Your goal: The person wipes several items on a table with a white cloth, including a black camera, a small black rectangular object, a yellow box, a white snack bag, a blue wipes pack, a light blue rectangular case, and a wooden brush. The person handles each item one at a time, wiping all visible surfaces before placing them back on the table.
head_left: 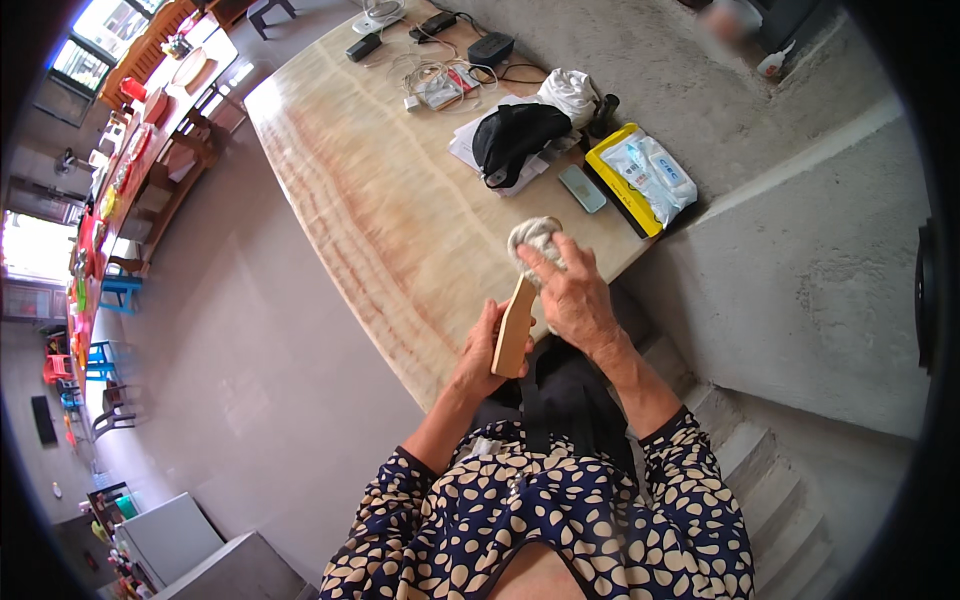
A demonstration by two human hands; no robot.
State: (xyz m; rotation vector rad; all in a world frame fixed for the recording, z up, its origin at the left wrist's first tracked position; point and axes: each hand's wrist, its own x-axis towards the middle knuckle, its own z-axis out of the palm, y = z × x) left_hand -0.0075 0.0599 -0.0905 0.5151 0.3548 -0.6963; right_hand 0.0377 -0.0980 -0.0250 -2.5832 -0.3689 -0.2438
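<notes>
My left hand (484, 342) is closed round a flat, light wooden piece (513, 332), broad at the near end and narrowing at the far end. In my right hand (580, 298) is a bunched greyish-white cloth (530, 236), with the fingers pressed on it. The cloth is at the narrow end of the wood; whether the two touch is hard to tell. Both hands are over the near corner of a marbled table (380, 190). Past the cloth lie a phone (582, 189) and a yellow-edged package (645, 175).
A black cloth bag (520, 138) and a white bundle (568, 95) lie farther back on the table, near tangled cables (430, 80) and adapters. At right are a grey concrete wall (800, 260) and steps (750, 465). A long cluttered table (140, 150) stands at far left.
</notes>
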